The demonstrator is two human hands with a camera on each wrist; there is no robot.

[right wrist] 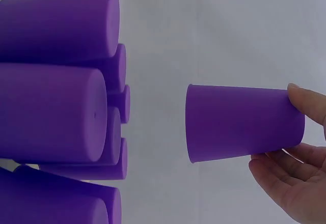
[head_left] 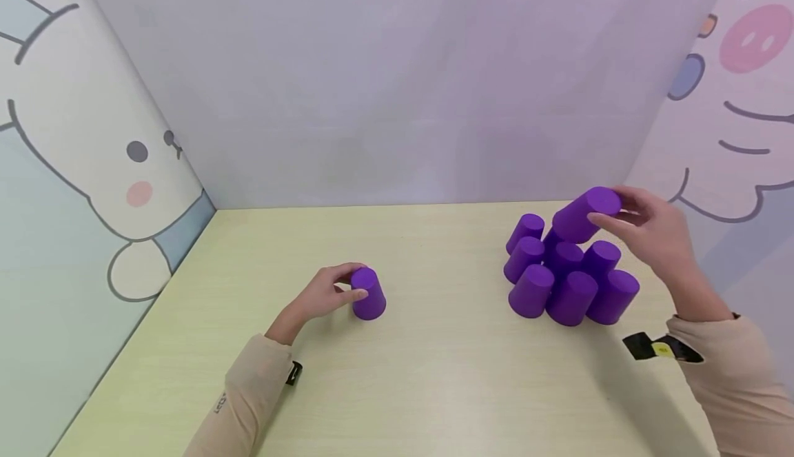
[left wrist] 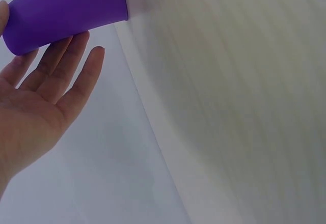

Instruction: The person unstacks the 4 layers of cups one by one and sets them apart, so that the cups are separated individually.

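Observation:
My left hand (head_left: 324,293) pinches a purple cup (head_left: 369,297) near its closed base, between thumb and fingers. That cup stands upside down on the table, left of the middle. In the left wrist view the fingers lie along the side of the cup (left wrist: 69,12). At the right, my right hand (head_left: 654,226) holds another purple cup (head_left: 583,216) by its base end, tilted and raised above a group of purple cups (head_left: 567,291). The right wrist view shows a gap between this held cup (right wrist: 242,123) and the upside-down cups (right wrist: 48,114).
The group holds several cups standing close together in rows on the pale wooden table (head_left: 428,367). A plain light wall (head_left: 403,85) rises at the table's far edge. Cartoon-printed side panels flank it on the left (head_left: 112,167) and right (head_left: 744,133).

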